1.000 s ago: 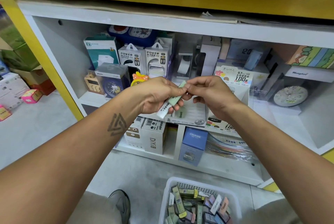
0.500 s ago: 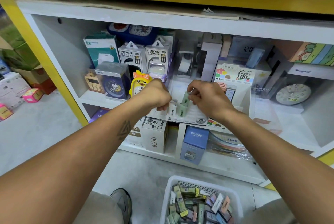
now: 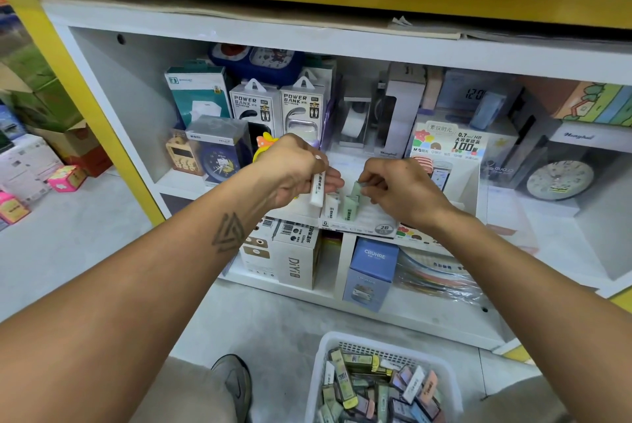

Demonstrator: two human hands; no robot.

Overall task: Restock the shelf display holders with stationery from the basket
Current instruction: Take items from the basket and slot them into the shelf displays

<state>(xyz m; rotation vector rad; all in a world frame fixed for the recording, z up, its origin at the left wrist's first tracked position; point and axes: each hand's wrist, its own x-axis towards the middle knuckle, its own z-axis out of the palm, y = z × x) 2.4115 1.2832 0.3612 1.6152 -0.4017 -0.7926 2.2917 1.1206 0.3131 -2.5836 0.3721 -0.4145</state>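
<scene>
Over the display holder, left hand now gripping white case, right hand pinching green case lower.

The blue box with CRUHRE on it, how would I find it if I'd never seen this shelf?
Start at the white shelf unit and look down to its lowest level, below the two hands. The blue box stands just right of the white divider, leaning forward a little, with a white box marked DIYI on the divider's other side. It is the only blue box down there, with CRUHRE printed on top.
</scene>
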